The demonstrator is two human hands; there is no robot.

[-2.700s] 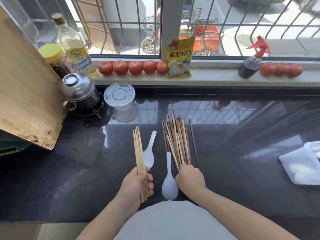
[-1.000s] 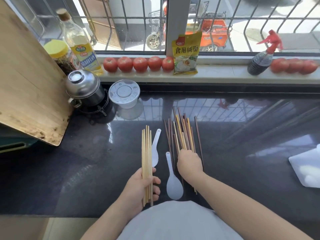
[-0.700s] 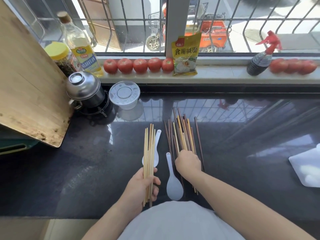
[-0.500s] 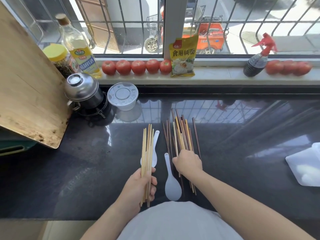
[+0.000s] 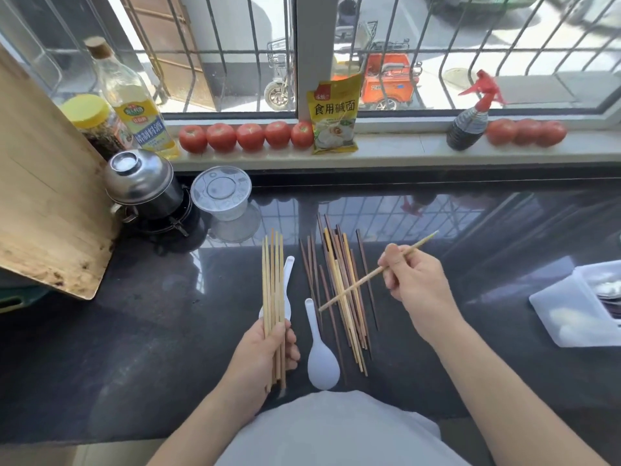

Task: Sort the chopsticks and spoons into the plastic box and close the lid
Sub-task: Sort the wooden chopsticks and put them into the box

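Observation:
My left hand (image 5: 265, 351) grips a bundle of pale bamboo chopsticks (image 5: 273, 280), pointing away from me. My right hand (image 5: 416, 284) pinches a single pale chopstick (image 5: 356, 284), held slanted above the loose pile of dark and pale chopsticks (image 5: 339, 280) on the black counter. One white spoon (image 5: 321, 358) lies between my hands. A second white spoon (image 5: 287, 284) lies partly hidden behind the bundle. The white plastic box (image 5: 578, 307) sits at the right edge with spoons inside, partly cut off.
A wooden cutting board (image 5: 43, 203) leans at the left. A steel pot (image 5: 141, 183) and a lidded plastic tub (image 5: 221, 193) stand behind the chopsticks. The sill holds tomatoes (image 5: 248, 136), an oil bottle (image 5: 134, 105), a yellow packet (image 5: 334, 119) and a spray bottle (image 5: 470, 119).
My right hand lifted off the pile and moved right, holding one pale chopstick. My left hand kept its bundle in nearly the same place.

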